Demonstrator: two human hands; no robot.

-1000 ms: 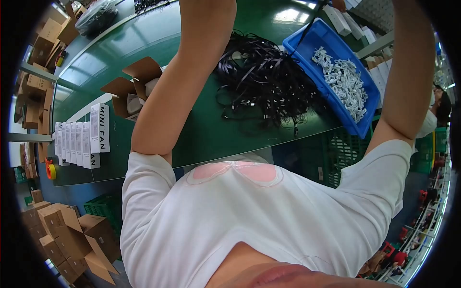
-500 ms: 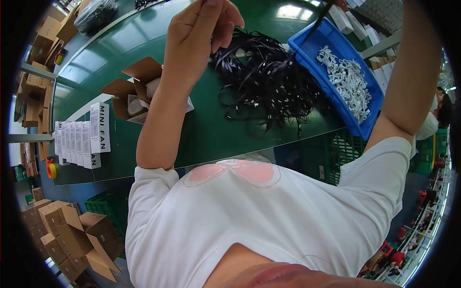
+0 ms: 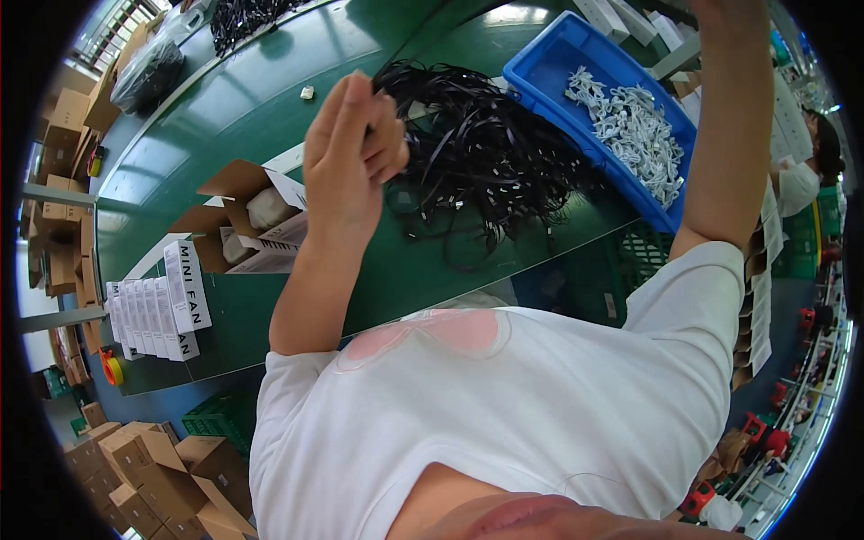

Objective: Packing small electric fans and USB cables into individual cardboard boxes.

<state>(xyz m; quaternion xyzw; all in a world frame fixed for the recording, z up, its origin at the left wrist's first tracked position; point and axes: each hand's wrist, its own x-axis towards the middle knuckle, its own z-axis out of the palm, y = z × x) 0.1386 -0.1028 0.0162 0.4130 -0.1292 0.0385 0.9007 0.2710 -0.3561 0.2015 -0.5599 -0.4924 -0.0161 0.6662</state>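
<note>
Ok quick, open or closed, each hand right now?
Left hand: curled closed, apparently on a black strap.
Right hand: past the top edge, can't tell.

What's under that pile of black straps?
The green table shows beneath the loose ends of the black straps; anything under the heap's thick middle is covered from view.

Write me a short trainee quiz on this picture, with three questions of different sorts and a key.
1. The tray that holds the small white pieces is: A) green B) blue C) red.
2. True or false: the pile of black straps lies inside the open cardboard box.
3. Fill in: in the picture, the open cardboard box stands between the person's left hand and the row of ____.

Key: 1. B. 2. False; the pile lies on the green table. 3. Slim white boxes.
</note>
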